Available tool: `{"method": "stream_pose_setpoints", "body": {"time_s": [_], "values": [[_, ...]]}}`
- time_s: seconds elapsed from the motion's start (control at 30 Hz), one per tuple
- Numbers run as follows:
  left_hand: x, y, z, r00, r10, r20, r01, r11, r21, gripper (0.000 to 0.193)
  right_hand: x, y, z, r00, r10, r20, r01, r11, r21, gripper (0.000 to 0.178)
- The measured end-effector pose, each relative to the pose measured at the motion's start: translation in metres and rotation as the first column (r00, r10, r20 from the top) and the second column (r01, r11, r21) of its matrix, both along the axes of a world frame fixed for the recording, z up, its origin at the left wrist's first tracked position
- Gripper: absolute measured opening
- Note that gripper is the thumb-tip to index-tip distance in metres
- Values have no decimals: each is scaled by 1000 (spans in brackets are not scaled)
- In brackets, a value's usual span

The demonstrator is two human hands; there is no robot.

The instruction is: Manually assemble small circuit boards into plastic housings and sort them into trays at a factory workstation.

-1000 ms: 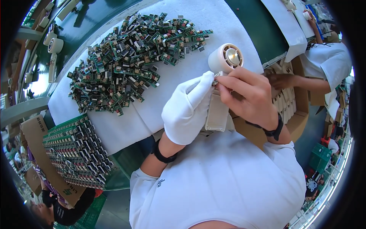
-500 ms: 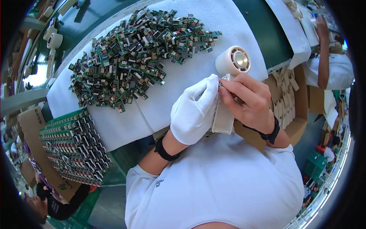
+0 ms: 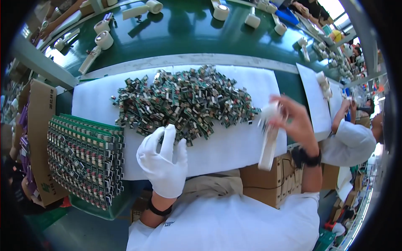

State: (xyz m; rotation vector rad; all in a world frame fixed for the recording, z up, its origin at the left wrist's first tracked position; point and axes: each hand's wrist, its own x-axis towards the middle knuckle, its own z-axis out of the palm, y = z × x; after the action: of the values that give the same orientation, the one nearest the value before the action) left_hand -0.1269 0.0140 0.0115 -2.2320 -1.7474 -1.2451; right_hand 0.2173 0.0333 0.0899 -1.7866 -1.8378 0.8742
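My left hand (image 3: 164,163), in a white glove, is at the near edge of a heap of small green circuit boards (image 3: 184,100). Its fingers are spread, and I see nothing held in them; whether the fingertips touch the boards I cannot tell. My bare right hand (image 3: 297,123) grips a white handheld fan (image 3: 269,148) by its round head, right of the heap. Motion blurs the head and the fingertips, while the long handle points down toward me. Both wrists wear black bands.
A white foam sheet (image 3: 234,146) lies under the heap. Stacked green board panels (image 3: 83,159) fill a green crate at left, beside a cardboard box (image 3: 44,142). More white fans (image 3: 104,40) lie on the green conveyor (image 3: 184,29) beyond. An open carton (image 3: 261,182) stands near my right side; a co-worker (image 3: 351,140) sits beyond it.
My hands have parted: the left moved left to the heap's edge, the right moved outward with the fan. The view has turned, showing more of the conveyor.
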Motion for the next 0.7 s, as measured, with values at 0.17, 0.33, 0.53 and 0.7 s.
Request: {"method": "stream_pose_setpoints", "body": {"time_s": [0.17, 0.33, 0.53, 0.7], "values": [[-4, 14, -15, 997, 79, -11, -79, 997, -17, 41, 101, 157, -26, 921, -384, 58, 369, 912, 179, 60], [-9, 10, -15, 994, 67, 83, -67, 998, -8, 48, 59, 280, -57, 933, -342, 113, 331, 937, 110, 68], [-13, 5, -12, 993, 49, 108, -47, 999, -25, 43, -29, 386, -39, 925, -151, 349, 92, 979, 181, 75], [-12, 10, -10, 992, 8, 127, -5, 1000, -26, 40, -30, 445, -74, 861, -248, 444, 93, 935, 343, 81]]}}
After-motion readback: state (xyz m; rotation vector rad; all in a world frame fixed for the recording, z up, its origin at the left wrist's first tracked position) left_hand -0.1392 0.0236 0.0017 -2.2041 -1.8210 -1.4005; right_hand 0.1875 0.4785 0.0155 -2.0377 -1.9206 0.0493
